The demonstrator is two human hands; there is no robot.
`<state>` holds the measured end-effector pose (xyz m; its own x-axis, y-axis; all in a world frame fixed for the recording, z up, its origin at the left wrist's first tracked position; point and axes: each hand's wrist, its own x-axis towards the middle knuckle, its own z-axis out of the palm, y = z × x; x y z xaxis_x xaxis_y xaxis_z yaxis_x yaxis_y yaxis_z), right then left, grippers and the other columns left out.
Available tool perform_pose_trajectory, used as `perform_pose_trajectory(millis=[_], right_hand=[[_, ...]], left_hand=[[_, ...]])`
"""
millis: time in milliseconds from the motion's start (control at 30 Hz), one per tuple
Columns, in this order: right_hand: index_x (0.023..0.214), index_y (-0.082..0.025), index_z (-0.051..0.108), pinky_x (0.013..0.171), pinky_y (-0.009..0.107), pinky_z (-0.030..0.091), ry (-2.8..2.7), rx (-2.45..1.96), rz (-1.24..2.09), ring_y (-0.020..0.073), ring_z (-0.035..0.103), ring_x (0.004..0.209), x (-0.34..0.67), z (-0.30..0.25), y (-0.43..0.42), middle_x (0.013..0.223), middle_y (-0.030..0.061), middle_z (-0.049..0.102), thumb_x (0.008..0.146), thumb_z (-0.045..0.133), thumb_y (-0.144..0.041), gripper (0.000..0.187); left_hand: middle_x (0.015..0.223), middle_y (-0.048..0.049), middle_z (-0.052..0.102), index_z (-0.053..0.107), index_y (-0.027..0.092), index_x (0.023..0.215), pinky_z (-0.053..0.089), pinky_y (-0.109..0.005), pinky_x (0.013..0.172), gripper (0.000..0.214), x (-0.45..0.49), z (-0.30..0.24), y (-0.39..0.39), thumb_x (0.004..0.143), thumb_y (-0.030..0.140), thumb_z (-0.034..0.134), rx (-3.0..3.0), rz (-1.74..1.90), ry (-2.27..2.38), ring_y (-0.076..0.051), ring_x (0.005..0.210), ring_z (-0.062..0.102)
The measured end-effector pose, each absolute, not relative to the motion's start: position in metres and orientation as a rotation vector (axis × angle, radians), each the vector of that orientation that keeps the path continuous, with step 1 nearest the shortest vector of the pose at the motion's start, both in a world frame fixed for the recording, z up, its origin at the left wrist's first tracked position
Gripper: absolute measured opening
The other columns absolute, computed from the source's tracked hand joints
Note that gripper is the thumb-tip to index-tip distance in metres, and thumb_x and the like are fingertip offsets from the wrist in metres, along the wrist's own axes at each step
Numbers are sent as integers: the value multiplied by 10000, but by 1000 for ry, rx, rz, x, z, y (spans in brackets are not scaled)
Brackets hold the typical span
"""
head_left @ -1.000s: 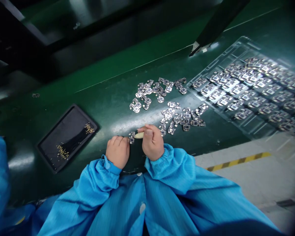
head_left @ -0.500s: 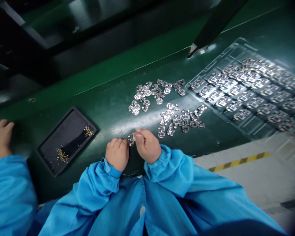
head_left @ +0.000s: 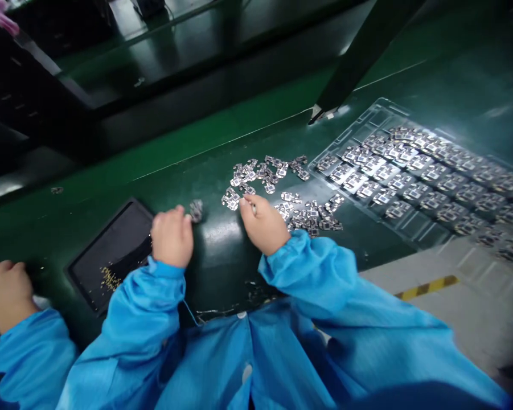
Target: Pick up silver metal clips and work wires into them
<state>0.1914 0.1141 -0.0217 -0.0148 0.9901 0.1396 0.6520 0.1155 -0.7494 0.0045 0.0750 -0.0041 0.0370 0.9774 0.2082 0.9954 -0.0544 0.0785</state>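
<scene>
My left hand [head_left: 172,236] is closed, pinching a small silver metal part [head_left: 195,209] at its fingertips, just right of a black tray [head_left: 119,239]. My right hand [head_left: 262,223] is curled shut around a thin pale stick [head_left: 253,208] that barely shows. Its fingertips touch the near edge of a scatter of loose silver parts [head_left: 277,182] on the green belt [head_left: 205,171]. Both arms wear blue sleeves.
The black tray holds tiny gold bits [head_left: 107,279]. A clear plastic tray [head_left: 369,117] with rows of silver parts lies to the right. A dark slanted bar [head_left: 358,57] reaches down to the belt. Another person's hand [head_left: 4,290] rests at far left. Grey floor with a yellow-black stripe [head_left: 427,286] is at lower right.
My hands have separated. The left one moved left toward the black tray with a part; the right one moved up to the loose parts. The view shifted too.
</scene>
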Motion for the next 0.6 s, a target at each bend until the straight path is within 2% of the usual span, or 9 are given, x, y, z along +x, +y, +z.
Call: perform_pose_trajectory(millis=[67, 167, 333, 433, 600], right_hand=[[841, -196, 606, 695, 346, 448, -1917, -1598, 602, 203, 584, 752, 197, -21, 129, 770, 57, 646, 794, 427, -255, 194], [820, -182, 619, 724, 371, 431, -2202, -1541, 508, 206, 561, 771, 195, -21, 138, 808, 76, 638, 778, 451, -215, 176], [795, -158, 625, 635, 356, 432, -2369, -1660, 478, 214, 534, 748, 176, -25, 131, 831, 125, 627, 762, 475, -157, 154], [839, -150, 627, 616, 357, 426, -2382, -1708, 442, 221, 534, 741, 173, -27, 129, 836, 140, 624, 751, 443, -105, 208], [911, -180, 634, 662, 356, 420, -2281, -1619, 520, 211, 554, 719, 181, -29, 122, 779, 104, 636, 752, 455, -170, 240]], left_hand=[[1005, -149, 569, 473, 97, 1116, 346, -423, 884, 400, -16, 5, 80, 828, 326, 314, -1847, -500, -2227, -246, 958, 503], [1072, -150, 551, 465, 108, 1149, 307, -451, 931, 443, -49, 5, 63, 821, 363, 308, -1740, -426, -2368, -262, 1027, 473], [991, -130, 602, 588, 183, 999, 387, -467, 811, 395, -91, -18, 20, 776, 422, 365, -1849, 17, -2539, -286, 917, 521], [931, -94, 628, 626, 209, 865, 373, -443, 835, 331, -97, -23, 14, 790, 385, 355, -1883, 51, -2529, -252, 905, 527], [846, -60, 644, 608, 198, 774, 361, -390, 879, 287, -88, -14, 20, 807, 318, 349, -1959, -33, -2442, -201, 843, 548]])
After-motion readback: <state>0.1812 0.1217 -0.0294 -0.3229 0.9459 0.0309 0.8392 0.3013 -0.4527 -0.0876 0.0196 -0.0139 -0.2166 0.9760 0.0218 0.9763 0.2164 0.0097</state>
